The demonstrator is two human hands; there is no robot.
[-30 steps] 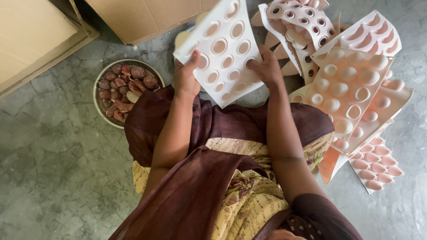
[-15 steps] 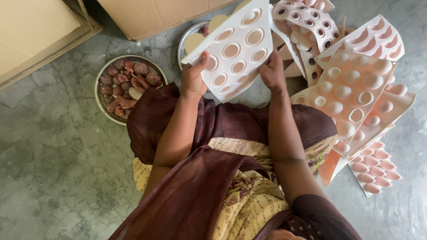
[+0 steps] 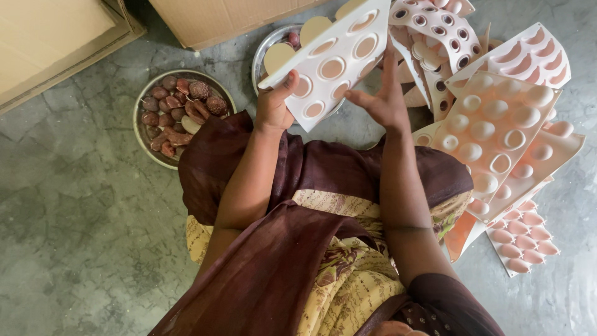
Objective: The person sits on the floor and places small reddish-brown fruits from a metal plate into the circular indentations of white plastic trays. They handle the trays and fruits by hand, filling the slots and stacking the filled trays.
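Observation:
My left hand [image 3: 273, 102] grips the lower left edge of a white silicone mould [image 3: 333, 56] with round cavities, held tilted above the floor. My right hand [image 3: 384, 93] is beside the mould's right edge, fingers stretched out and apart, thumb pointing toward the mould; the fingertips seem to touch its side. Under the mould lies a round metal plate [image 3: 264, 46] with pale discs at its edge and a few dark pieces. To the left, a metal bowl [image 3: 144, 140] holds several brown moulded pieces [image 3: 180, 109].
A heap of pink and white moulds [image 3: 497, 124] with round, crescent and oval cavities covers the floor on the right. Cardboard boxes [image 3: 56, 37] stand at the top left, another [image 3: 224, 18] at the top centre. Grey concrete floor [image 3: 74, 236] lies to the left.
The white mould has risen and tilted up toward the right, uncovering the metal plate. My right hand has loosened from its edge and spread its fingers. My left hand keeps its grip.

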